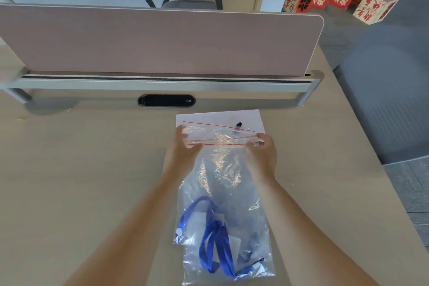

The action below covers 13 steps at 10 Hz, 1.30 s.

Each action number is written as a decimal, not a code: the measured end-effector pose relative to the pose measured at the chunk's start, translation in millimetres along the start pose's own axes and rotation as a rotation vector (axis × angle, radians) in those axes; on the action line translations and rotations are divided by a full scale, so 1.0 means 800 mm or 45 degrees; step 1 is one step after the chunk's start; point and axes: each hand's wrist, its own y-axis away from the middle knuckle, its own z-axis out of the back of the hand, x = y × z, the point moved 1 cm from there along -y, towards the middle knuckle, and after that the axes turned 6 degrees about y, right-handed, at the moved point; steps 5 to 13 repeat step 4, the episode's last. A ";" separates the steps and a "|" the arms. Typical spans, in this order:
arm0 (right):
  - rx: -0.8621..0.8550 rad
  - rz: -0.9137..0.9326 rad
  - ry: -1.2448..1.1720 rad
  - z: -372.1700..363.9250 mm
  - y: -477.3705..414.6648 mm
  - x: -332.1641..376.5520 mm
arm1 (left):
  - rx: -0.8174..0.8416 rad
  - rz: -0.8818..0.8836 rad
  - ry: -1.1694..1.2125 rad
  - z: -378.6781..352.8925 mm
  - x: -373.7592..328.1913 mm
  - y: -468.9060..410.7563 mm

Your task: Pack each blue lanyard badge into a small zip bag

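Observation:
A clear zip bag (pixel 228 176) with red seal lines hangs between my hands over the desk. Inside it, near the bottom, lies a blue lanyard (pixel 217 242) with its clear badge holder. My left hand (pixel 183 148) pinches the bag's top left corner at the zip strip. At the top right corner my right hand (pixel 263 150) pinches the same strip. Another empty zip bag (pixel 209 129) lies flat on the desk just beyond my hands.
A white sheet of paper (pixel 250 116) lies under the far bag, with a small black object (pixel 238 126) on it. A pink divider panel (pixel 151 42) closes off the back of the desk (pixel 81 158). A cable slot (pixel 166 100) sits below it. The desk's edge curves away at the right.

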 end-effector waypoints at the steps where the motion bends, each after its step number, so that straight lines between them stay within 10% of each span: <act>1: 0.024 -0.011 0.008 0.000 -0.003 -0.004 | -0.003 -0.027 -0.022 0.002 -0.003 -0.002; 13: -0.036 0.134 0.097 0.013 0.025 0.029 | -0.028 -0.119 0.111 0.014 -0.043 0.029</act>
